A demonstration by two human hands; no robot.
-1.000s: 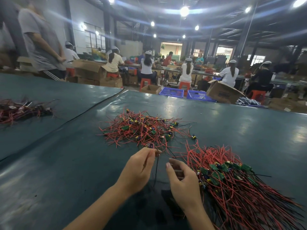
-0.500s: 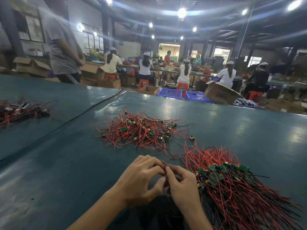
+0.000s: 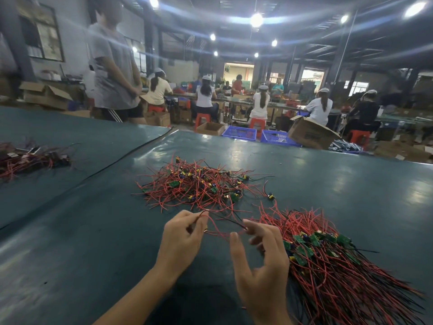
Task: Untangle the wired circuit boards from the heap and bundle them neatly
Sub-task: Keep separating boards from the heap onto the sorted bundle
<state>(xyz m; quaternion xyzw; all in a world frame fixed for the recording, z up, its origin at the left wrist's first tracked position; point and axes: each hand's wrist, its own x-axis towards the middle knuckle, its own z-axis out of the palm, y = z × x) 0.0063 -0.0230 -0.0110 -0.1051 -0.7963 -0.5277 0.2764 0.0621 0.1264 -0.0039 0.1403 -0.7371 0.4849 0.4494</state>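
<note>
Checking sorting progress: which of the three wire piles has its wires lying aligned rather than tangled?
The pile beside the right hand: its wires run side by side. The centre heap is tangled, the far-left pile loosely bunched.

This is a factory assembly hall: capped workers (image 3: 260,102) sit in rows on red stools (image 3: 257,124) at long benches under bright ceiling lamps (image 3: 256,19), cardboard boxes (image 3: 310,133) and blue crates (image 3: 239,132) stand on the floor, and heaps of wired boards (image 3: 199,184) lie on a broad green counter (image 3: 328,174).
</note>
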